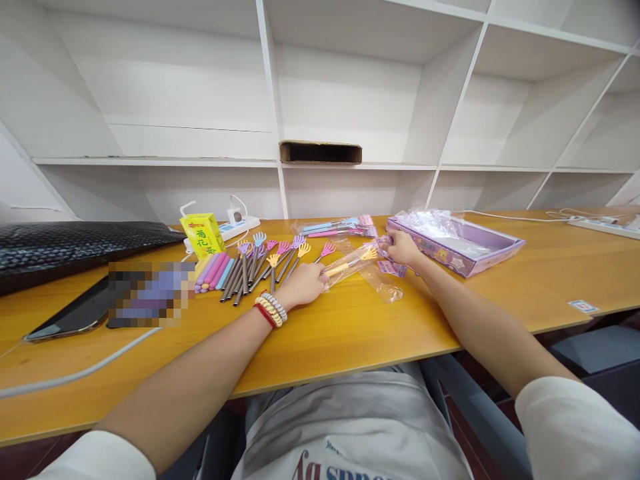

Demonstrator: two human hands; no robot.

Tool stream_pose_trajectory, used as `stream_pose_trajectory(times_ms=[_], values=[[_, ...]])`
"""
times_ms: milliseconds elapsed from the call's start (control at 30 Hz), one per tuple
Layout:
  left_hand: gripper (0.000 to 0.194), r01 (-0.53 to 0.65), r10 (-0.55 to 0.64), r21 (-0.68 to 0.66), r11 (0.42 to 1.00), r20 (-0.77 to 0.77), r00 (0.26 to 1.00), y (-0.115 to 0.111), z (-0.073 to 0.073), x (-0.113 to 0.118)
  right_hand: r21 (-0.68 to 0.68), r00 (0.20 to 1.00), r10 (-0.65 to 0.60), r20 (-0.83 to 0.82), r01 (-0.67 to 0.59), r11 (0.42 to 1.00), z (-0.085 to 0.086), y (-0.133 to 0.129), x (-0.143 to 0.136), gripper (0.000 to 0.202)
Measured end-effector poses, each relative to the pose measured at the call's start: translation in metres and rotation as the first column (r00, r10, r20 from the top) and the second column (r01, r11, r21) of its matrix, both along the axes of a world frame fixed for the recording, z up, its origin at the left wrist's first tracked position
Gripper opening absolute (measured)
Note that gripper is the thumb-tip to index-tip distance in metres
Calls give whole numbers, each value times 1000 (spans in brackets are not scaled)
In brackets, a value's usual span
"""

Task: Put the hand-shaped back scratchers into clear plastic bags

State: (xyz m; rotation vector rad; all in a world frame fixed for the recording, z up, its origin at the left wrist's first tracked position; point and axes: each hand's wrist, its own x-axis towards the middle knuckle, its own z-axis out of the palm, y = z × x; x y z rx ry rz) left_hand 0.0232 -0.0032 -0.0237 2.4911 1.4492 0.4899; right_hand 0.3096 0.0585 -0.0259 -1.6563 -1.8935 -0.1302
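My left hand [306, 283] is closed on the lower end of a clear plastic bag, where the handle of a yellow hand-shaped scratcher [345, 267] lies inside. At the bag's other end, my right hand [400, 248] pinches the top of the packaging by the purple box. Left of my left hand lie several metal rods with coloured hand-shaped heads [243, 270], and beside them a stack of pastel handles [215, 272]. Behind the held bag are packaged blue and pink scratchers [335, 228]. Another clear bag [387, 288] with a purple card is under my right hand.
A purple open box [470, 247] with clear plastic inside sits at the right. A yellow drink carton [203, 235], a power strip [240, 229], a tablet [75, 310] and a black bag [75, 250] are at the left. White shelving rises behind.
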Motion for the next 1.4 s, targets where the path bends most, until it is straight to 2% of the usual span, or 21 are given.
stream_pose_trajectory(times_ms=[300,400,500,633,800,1000,1267,1400], values=[[23,-13,13,15,1000,-23,1000,-2,2,1,-11,994,30,-105,-32,999,-3,1,1,19],[23,-15,16,21,1000,-39,999,-4,4,1,-27,983,105,-153,-110,994,-8,3,6,23],[22,-16,17,16,1000,-37,999,-4,4,1,-45,943,188,-275,-208,977,-12,4,10,26],[20,-15,15,4,1000,-16,1000,-2,2,0,-47,919,223,-324,-251,967,-14,2,8,31],[20,-16,16,-8,1000,-9,1000,-1,0,-1,-2,956,185,-228,-190,982,-12,-1,4,33],[23,-25,26,19,999,-24,999,-2,1,0,39,990,54,-130,-49,998,-4,-7,4,36],[22,-30,34,75,997,-52,998,-3,-2,1,60,982,7,-188,5,998,-2,-11,-1,47],[22,-46,50,63,997,-52,997,-3,-1,1,54,958,25,-285,-9,998,-1,-12,-2,47]])
